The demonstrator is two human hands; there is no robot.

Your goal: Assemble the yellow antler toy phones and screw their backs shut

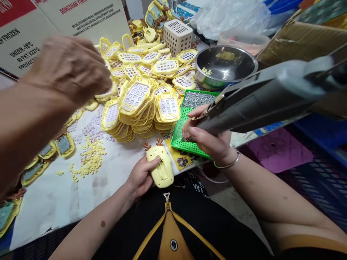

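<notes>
My left hand [142,175] grips a pale yellow toy phone [162,168] with brown antlers, its back facing up and my thumb across it. The long hollow on that back is uncovered. My right hand [210,142] is wrapped around the lower end of a grey electric screwdriver [252,97], which slants in from the upper right. Its tip is near a green perforated tray [177,135] that holds many small metal screws [200,98]. Stacked yellow phone front shells [138,95] with white button pads stand beyond my left hand.
Another person's blurred hand [70,68] reaches in from the left. Small yellow pieces [90,157] lie scattered on the table. A steel bowl [226,66], a beige perforated box [177,36] and a clear plastic bag [230,18] sit at the back. Printed cartons [65,21] stand at the left.
</notes>
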